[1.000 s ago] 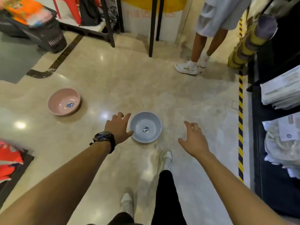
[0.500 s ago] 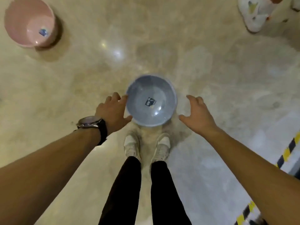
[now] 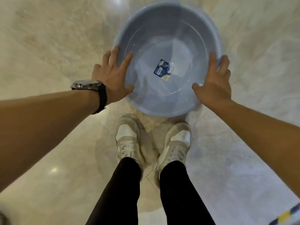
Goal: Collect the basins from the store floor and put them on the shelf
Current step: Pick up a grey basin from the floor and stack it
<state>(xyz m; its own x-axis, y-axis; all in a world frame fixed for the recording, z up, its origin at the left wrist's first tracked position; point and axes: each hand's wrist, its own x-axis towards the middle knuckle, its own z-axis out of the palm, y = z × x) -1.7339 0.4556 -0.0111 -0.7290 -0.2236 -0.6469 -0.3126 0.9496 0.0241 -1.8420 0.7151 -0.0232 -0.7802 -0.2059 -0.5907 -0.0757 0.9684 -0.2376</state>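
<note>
Pale marble floor (image 3: 48, 46) carries a blue basin (image 3: 168, 34) just ahead of the person's shoes (image 3: 129, 140), holding only a label (image 3: 163, 69). Left hand (image 3: 113, 77) and right hand (image 3: 214, 82) clasp opposite rims, fingers spread.

A shop floor, by the look of it.
Polished beige stone floor (image 3: 56, 159) is gleaming; a retail label (image 3: 163, 69) is sitting inside the basin (image 3: 170, 101) at 12 o'clock; hazard-striped tape (image 3: 287, 215) is running at 4 o'clock.
</note>
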